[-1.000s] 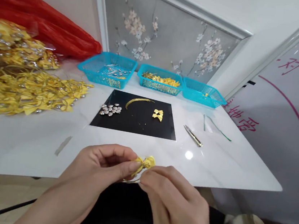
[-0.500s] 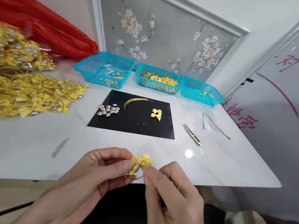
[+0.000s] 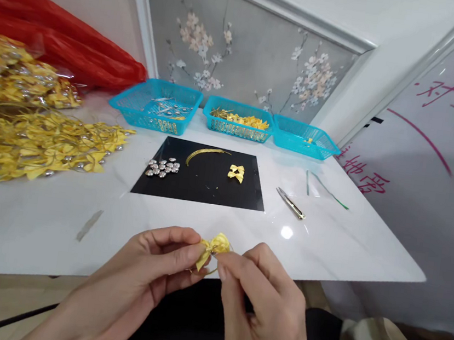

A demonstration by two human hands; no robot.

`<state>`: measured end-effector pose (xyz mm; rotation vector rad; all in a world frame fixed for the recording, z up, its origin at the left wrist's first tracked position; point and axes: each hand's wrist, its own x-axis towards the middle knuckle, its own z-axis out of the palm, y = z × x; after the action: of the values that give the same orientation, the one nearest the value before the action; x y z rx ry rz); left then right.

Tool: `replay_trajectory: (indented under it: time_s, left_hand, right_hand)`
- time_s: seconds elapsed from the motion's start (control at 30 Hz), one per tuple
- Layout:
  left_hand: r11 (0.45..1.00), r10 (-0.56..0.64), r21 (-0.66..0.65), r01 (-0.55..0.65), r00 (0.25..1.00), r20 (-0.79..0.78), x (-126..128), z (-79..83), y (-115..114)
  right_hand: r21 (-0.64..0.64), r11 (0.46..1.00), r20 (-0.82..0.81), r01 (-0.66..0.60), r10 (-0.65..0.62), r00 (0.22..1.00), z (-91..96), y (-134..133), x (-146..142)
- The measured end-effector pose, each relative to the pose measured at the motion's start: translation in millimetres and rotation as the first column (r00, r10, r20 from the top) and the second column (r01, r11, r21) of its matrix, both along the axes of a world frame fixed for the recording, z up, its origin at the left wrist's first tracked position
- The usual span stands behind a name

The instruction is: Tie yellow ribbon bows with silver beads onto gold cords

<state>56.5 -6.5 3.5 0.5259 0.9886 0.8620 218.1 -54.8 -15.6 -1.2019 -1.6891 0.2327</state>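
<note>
Just in front of the table's near edge, my left hand (image 3: 170, 262) pinches a yellow ribbon bow (image 3: 220, 242) by its left loop. My right hand (image 3: 262, 301) has thumb and forefinger pressed together at the bow's centre, on what looks like a thin gold cord. Part of that cord curves below the bow; its ends are hidden by my fingers. Beyond the hands lies a black mat (image 3: 200, 186) with silver beads (image 3: 163, 167), several gold cords (image 3: 206, 152) and yellow bows (image 3: 236, 173) on it.
Thread snips (image 3: 290, 203) lie right of the mat. Behind it stand a left blue basket (image 3: 156, 120), a middle one (image 3: 238, 129) and a right one (image 3: 304, 143). Finished-looking yellow bow strings (image 3: 48, 142) are heaped at left, beside a red bag (image 3: 61, 39). A tape strip (image 3: 89, 225) lies near the front.
Both hands keep their hold on the bow with barely any movement. The bow is tilted very slightly differently, and the whole view has shifted a little.
</note>
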Motion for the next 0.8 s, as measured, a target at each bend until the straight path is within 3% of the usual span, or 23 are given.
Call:
replay_trajectory:
  time_s: [0.2,0.4,0.57,0.8]
  left_hand:
    - [0.997,0.044,-0.063,-0.040,0.997,0.059,0.7,0.3,-0.5]
    - [0.992,0.088,-0.096,-0.083,0.995,0.045,2.5,4.3,-1.9]
    - [0.986,0.130,-0.107,-0.127,0.991,0.027,4.9,6.7,-2.6]
    - [0.990,0.127,-0.059,-0.125,0.991,0.040,7.0,6.8,-5.0]
  right_hand:
    - [-0.111,0.988,-0.152,-0.105,0.087,0.985,0.3,6.5,3.1]
    - [-0.070,0.993,-0.185,-0.097,0.082,0.979,-2.2,10.4,0.8]
    - [-0.111,0.987,-0.235,-0.114,0.085,0.968,-5.6,7.7,-3.6]
    - [-0.057,0.994,-0.237,-0.089,0.073,0.969,-13.0,4.2,-7.0]
